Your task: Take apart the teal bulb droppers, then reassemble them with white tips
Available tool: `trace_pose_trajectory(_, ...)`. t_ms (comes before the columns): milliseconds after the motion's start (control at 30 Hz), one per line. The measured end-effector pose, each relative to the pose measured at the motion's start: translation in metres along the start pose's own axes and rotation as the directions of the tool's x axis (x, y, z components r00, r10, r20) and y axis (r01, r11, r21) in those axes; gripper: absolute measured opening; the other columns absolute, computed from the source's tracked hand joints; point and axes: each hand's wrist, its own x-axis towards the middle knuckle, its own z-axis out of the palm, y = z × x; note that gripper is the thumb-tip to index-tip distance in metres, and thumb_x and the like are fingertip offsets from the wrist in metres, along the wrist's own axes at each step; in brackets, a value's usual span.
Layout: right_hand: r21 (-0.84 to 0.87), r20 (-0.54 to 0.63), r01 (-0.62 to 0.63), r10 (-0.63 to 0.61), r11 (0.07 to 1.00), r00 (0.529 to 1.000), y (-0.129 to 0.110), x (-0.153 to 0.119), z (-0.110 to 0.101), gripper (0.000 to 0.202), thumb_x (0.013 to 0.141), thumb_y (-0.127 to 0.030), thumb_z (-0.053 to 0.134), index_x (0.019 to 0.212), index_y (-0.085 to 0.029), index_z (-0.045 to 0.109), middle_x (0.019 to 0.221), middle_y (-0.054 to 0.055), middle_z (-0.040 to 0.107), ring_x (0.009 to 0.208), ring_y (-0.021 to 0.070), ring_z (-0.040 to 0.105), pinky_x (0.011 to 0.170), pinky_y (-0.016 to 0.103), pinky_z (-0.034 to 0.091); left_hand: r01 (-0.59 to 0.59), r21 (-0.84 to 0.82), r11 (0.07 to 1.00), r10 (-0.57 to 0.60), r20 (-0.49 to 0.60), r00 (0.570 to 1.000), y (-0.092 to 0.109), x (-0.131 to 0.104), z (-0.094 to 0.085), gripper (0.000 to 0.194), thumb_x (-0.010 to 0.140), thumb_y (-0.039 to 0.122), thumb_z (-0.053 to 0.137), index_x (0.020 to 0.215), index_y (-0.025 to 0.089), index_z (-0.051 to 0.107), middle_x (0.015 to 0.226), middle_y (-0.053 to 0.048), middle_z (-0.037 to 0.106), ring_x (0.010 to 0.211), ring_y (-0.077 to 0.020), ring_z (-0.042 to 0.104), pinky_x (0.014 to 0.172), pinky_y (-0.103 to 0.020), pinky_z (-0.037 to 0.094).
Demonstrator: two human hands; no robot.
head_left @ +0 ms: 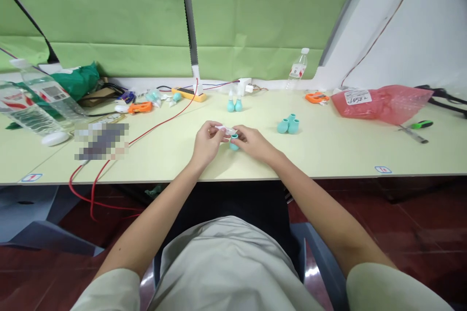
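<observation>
My left hand is closed in a pinch on a small whitish, see-through nozzle, held just above the table. My right hand grips a teal rubber bulb with its open neck facing up. Nozzle and bulb are very close, and the fingers hide whether they touch. Beyond my hands, two teal bulbs stand side by side with pale pointed tips on. To the right, several teal bulbs with open necks sit in a cluster.
At left lie water bottles, a white mouse, a blurred-out object and a red cable. Orange tools, a power strip and an upright bottle line the back. Right: red bubble-wrap bag, cutter knife.
</observation>
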Motion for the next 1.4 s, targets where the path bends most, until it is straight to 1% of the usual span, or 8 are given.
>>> trace_pose_trajectory(133,-0.004,0.024,-0.06,0.06,0.998,0.998,-0.007,-0.014,0.005,0.01,0.094,-0.034,0.061,0.094,-0.024,0.061,0.09,0.003,0.069,0.083,0.0236,0.063,0.078,0.037,0.049,-0.014,0.044,0.999,0.013,0.021,1.0,-0.006,-0.001,-0.001,0.026,0.092,0.037,0.07,0.106,0.019,0.059,0.086,-0.003,0.073,0.082,-0.0195,0.078,0.078,-0.035,0.066)
trace_pose_trajectory(300,-0.068,-0.082,-0.043,0.038,0.997,0.996,-0.012,-0.014,0.003,0.005,0.088,-0.026,0.065,0.084,-0.024,0.064,0.091,0.005,0.058,0.092,0.026,0.061,0.087,0.04,0.05,-0.12,0.131,0.984,0.114,0.047,0.992,-0.007,-0.005,0.0,0.027,0.097,0.044,0.066,0.112,0.021,0.059,0.091,-0.003,0.073,0.086,-0.0187,0.078,0.081,-0.034,0.066)
trace_pose_trajectory(367,-0.062,-0.127,-0.076,0.068,0.995,0.99,-0.01,-0.013,0.0,0.003,0.086,-0.025,0.068,0.088,-0.024,0.07,0.094,0.005,0.056,0.094,0.026,0.062,0.092,0.041,0.051,-0.141,0.154,0.978,0.134,0.054,0.99,-0.006,-0.005,0.001,0.029,0.098,0.045,0.065,0.113,0.021,0.059,0.093,-0.004,0.073,0.087,-0.0189,0.078,0.082,-0.035,0.066)
trace_pose_trajectory(467,-0.024,-0.165,-0.114,0.108,0.993,0.98,-0.005,-0.012,-0.003,0.018,0.088,-0.025,0.069,0.104,-0.025,0.078,0.101,0.006,0.06,0.099,0.0262,0.065,0.098,0.042,0.051,-0.141,0.127,0.982,0.134,0.063,0.989,-0.006,-0.005,0.002,0.032,0.097,0.046,0.067,0.116,0.02,0.064,0.095,-0.005,0.074,0.089,-0.0201,0.078,0.085,-0.038,0.067)
trace_pose_trajectory(633,0.029,-0.228,0.024,-0.016,0.999,0.974,0.0,-0.011,-0.002,0.032,0.092,-0.026,0.066,0.122,-0.024,0.075,0.113,0.009,0.072,0.111,0.0279,0.067,0.104,0.045,0.05,-0.043,-0.034,0.998,0.045,0.062,0.997,-0.001,-0.004,0.0,0.036,0.09,0.045,0.077,0.11,0.016,0.068,0.087,-0.005,0.074,0.08,-0.0198,0.078,0.084,-0.041,0.068)
trace_pose_trajectory(800,0.096,-0.261,0.146,-0.116,0.985,0.958,0.003,-0.009,-0.009,0.027,0.091,-0.032,0.07,0.116,-0.022,0.07,0.12,0.008,0.073,0.111,0.0284,0.066,0.101,0.044,0.05,0.022,-0.118,0.993,-0.013,0.074,0.997,0.006,-0.003,0.0,0.03,0.087,0.039,0.079,0.103,0.016,0.068,0.082,-0.004,0.072,0.069,-0.0157,0.073,0.069,-0.033,0.064)
trace_pose_trajectory(1100,0.069,-0.21,0.239,-0.22,0.969,0.953,0.008,-0.008,-0.017,0.012,0.097,-0.031,0.064,0.106,-0.023,0.063,0.105,0.006,0.067,0.098,0.0253,0.061,0.091,0.04,0.048,0.051,-0.152,0.987,-0.023,0.176,0.984,0.01,-0.002,-0.003,0.036,0.081,0.045,0.086,0.095,0.016,0.069,0.075,-0.003,0.07,0.06,-0.0116,0.064,0.057,-0.027,0.055)
trace_pose_trajectory(1400,-0.014,-0.159,0.308,-0.307,0.951,0.938,0.003,-0.009,-0.021,0.025,0.096,-0.029,0.064,0.121,-0.024,0.064,0.117,0.01,0.063,0.109,0.0294,0.061,0.096,0.045,0.049,0.045,-0.162,0.986,-0.012,0.197,0.98,0.018,-0.006,-0.004,0.031,0.085,0.041,0.083,0.086,0.016,0.065,0.071,-0.002,0.068,0.054,-0.0101,0.06,0.05,-0.024,0.05)
